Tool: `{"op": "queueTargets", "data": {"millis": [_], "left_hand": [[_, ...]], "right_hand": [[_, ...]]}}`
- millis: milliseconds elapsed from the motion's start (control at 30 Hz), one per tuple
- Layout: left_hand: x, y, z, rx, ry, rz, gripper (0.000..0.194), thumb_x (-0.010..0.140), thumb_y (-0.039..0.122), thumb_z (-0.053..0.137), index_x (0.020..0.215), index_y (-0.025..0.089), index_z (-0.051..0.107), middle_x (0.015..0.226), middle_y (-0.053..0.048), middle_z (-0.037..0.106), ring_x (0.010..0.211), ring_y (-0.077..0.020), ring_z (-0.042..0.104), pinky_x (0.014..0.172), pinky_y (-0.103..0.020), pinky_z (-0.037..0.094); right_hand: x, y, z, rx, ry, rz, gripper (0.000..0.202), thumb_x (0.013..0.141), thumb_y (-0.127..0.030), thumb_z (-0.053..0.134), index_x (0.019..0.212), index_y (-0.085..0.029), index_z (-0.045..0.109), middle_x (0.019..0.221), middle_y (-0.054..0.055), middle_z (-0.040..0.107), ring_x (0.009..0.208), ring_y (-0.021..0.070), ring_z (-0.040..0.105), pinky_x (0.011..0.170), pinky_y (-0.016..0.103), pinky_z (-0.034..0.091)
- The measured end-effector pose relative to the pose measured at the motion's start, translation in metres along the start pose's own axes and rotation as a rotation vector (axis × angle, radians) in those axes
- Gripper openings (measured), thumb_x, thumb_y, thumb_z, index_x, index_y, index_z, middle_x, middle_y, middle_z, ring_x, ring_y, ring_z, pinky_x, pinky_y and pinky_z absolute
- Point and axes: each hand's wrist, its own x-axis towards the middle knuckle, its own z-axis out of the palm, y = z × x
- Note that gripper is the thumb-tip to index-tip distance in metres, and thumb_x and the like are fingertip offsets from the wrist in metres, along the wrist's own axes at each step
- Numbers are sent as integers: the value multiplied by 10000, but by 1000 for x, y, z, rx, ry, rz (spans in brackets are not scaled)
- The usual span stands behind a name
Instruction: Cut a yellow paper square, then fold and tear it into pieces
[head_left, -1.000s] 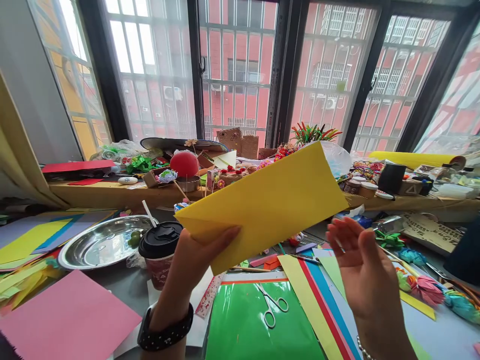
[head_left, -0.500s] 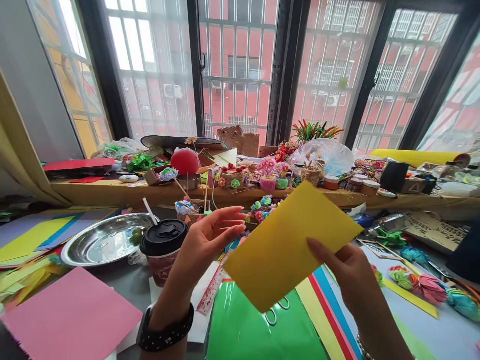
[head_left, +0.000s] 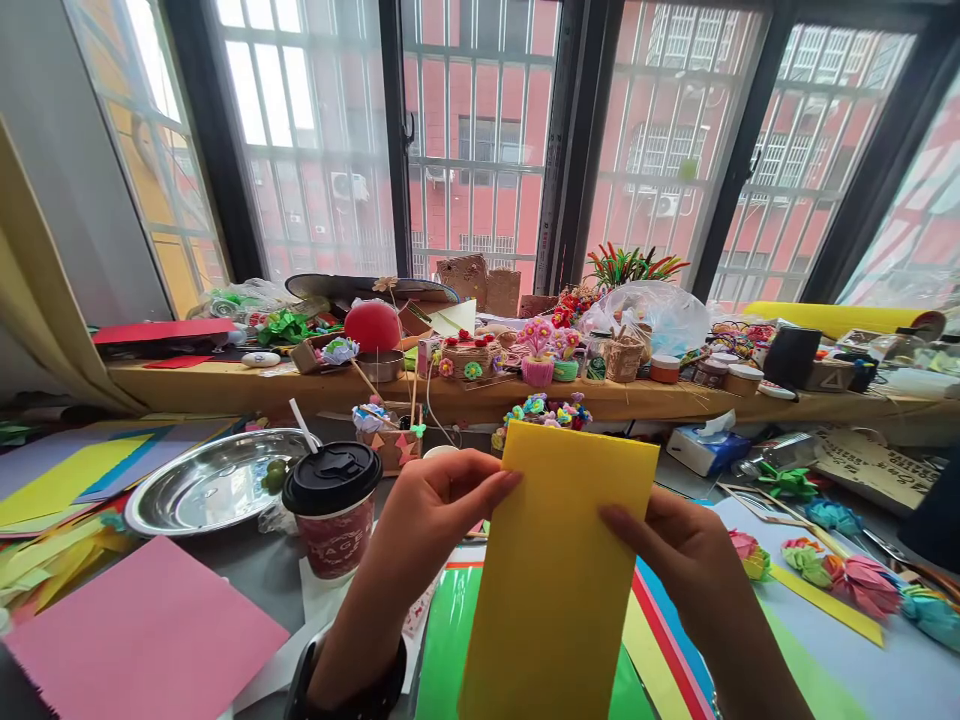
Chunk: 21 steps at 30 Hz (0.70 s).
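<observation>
The yellow paper (head_left: 562, 570) hangs upright between both hands, above the green sheet (head_left: 442, 660). Beyond the grip, to its left, lies the oval metal tray (head_left: 176, 490); nearer, just left of the left wrist, stands the lidded cup (head_left: 334, 535). The right hand (head_left: 686, 550) pinches the paper's right edge, thumb on its near face; the left hand (head_left: 439, 510) pinches the upper left edge, though its fingers behind are mostly hidden, probably curled against the back.
</observation>
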Motion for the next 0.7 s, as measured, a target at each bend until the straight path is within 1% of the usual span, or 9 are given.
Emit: {"op": "queueTargets", "data": {"millis": [133,200,267,300,367,433,500,567,700], "left_hand": [[-1,0,0,-8,-58,-23,142,655,279,648,599,150,631,585,21,597,556,-91,522,513,-165,406],[-1,-2,-2,13,-139,-44,151,666,285,639,596,153,620,587,23,600,560,-94,540,523,-168,421],[-2,-3,-5,72,-219,-59,155,681,305,623,646,154,625,641,4,628,617,-124,577,565,-195,450],[-2,-3,-7,112,-228,-53,165,687,318,615,688,153,629,684,-10,643,660,-145,592,592,-214,461],[-3,-2,-8,197,-191,-12,194,698,333,601,772,156,633,760,-26,662,728,-167,602,632,-231,469],[-5,1,-8,281,-138,32,186,708,323,592,797,166,638,770,-13,670,733,-152,600,635,-210,463],[-6,5,-6,368,-131,57,150,713,296,588,768,172,653,734,8,673,696,-126,594,612,-177,450],[-7,7,-3,439,-139,68,132,714,275,585,722,169,663,688,20,669,653,-109,585,582,-157,435],[-8,6,-1,504,-192,89,155,726,275,569,695,163,671,661,23,664,626,-107,576,563,-156,426]], "right_hand": [[1,-1,-3,43,42,7,176,585,-334,710,701,-200,700,672,32,702,611,204,633,552,273,520],[1,-1,-4,7,72,15,181,602,-367,693,682,-205,687,657,23,696,598,197,633,498,238,508],[0,-1,-5,-53,100,14,206,615,-402,671,690,-211,677,653,15,692,572,185,625,458,216,487],[-1,-1,-5,-100,108,7,221,620,-417,661,705,-213,676,656,13,690,562,178,618,449,211,477],[-3,-2,-4,-224,106,-20,245,635,-436,637,723,-211,675,639,11,681,548,165,600,438,202,450],[-5,-2,-2,-346,75,-51,256,660,-450,604,699,-206,670,596,6,663,528,154,580,424,196,421],[-7,-4,0,-427,24,-77,268,683,-456,574,650,-203,657,567,1,649,513,149,568,414,195,405],[-8,-5,1,-466,7,-105,275,695,-457,557,639,-205,651,569,-3,649,506,145,564,408,193,400],[-9,-7,1,-441,55,-166,252,712,-439,550,688,-209,650,568,-11,644,509,145,572,408,192,399]]}}
